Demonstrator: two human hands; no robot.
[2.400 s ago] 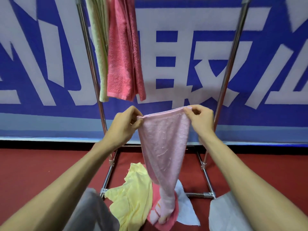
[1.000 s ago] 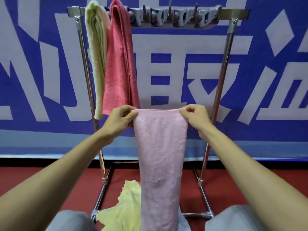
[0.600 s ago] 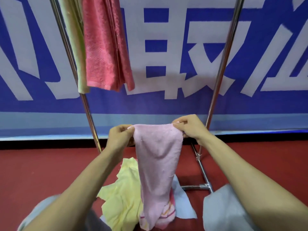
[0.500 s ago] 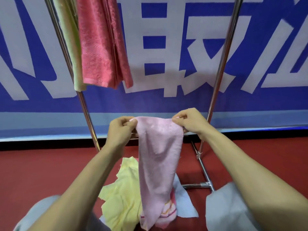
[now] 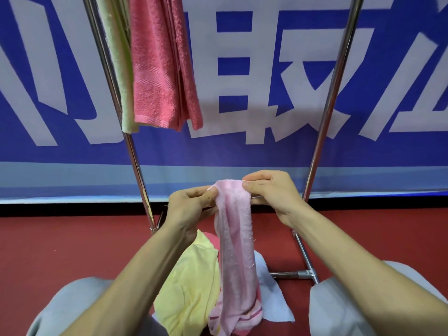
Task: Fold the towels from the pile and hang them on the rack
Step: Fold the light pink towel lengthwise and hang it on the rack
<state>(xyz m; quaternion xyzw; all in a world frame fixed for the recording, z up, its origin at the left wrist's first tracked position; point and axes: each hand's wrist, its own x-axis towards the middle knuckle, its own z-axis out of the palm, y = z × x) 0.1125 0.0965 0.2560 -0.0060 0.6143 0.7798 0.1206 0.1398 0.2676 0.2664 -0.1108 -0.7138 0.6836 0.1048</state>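
Item in hand: pale pink towel point(image 5: 236, 238), which I am holding low before the rack point(image 5: 135, 161), tail trailing onto the pile. Left hand point(image 5: 191, 207) and right hand point(image 5: 271, 195) are pinching its top corners with their fingers point(image 5: 257, 177). Hanging already: green towel point(image 5: 121, 69), coral towel point(image 5: 157, 69). Waiting on the floor point(image 5: 72, 251): yellow towel point(image 5: 191, 287), pale blue cloth point(image 5: 274, 299).

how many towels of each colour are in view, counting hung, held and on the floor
green towel: 1, on the rack
coral towel: 2, one on the rack, one mostly hidden in the floor pile
light pink towel: 1, pinched by left hand and right hand
yellow towel: 1, floor pile
pale blue towel: 1, floor pile
total: 6
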